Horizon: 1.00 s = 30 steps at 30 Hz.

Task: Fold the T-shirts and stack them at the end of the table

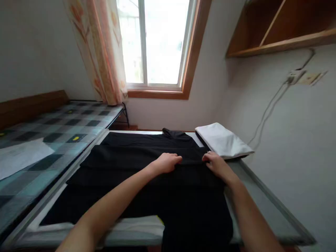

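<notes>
A large black garment (pixel 147 178) lies spread over the white table, with crosswise folds or layers in its cloth. Its near right part hangs past the table's front edge. My left hand (pixel 168 162) rests on the middle of the garment, fingers curled and pinching the cloth. Closer to the garment's right side, my right hand (pixel 214 162) also grips the fabric between thumb and fingers. At the far end, a bunched dark piece (pixel 177 134) of cloth sticks up; whether it is a collar or a sleeve I cannot tell.
A folded white cloth (pixel 223 138) lies on something dark at the table's back right. The table (pixel 265 203) meets the wall on the right. On the left, a checked bed (pixel 65 136) bears a paper sheet (pixel 23 157). Behind are a curtain (pixel 101 52) and window (pixel 162 45).
</notes>
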Each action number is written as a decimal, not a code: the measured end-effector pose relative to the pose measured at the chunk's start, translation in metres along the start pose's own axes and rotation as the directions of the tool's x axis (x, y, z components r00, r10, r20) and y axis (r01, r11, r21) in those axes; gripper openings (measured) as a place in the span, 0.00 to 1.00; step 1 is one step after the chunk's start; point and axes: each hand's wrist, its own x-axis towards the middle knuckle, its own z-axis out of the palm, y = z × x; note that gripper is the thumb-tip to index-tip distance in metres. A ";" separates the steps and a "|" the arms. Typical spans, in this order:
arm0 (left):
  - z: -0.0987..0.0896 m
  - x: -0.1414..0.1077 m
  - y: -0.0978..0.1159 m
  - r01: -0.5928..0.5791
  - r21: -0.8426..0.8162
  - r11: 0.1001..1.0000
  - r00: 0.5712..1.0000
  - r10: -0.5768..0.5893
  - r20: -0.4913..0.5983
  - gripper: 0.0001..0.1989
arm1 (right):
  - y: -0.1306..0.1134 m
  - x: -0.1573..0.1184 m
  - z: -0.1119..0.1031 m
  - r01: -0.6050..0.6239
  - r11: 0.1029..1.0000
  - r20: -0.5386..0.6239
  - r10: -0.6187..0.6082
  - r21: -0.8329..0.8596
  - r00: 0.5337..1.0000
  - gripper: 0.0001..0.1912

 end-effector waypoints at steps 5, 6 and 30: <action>-0.004 -0.031 -0.018 0.004 -0.066 0.998 1.000 -0.003 0.013 0.18 | -0.002 -0.005 0.000 -0.018 1.000 0.052 0.019 -0.024 0.998 0.12; -0.005 -0.043 -0.024 0.012 -0.086 0.996 1.000 -0.010 0.021 0.17 | -0.003 -0.006 -0.001 -0.019 1.000 0.074 0.021 -0.025 0.997 0.13; -0.009 -0.274 -0.187 0.533 -0.287 0.796 0.786 -0.591 -0.180 0.21 | -0.022 0.025 0.050 -0.159 0.936 0.156 0.216 -0.313 0.964 0.35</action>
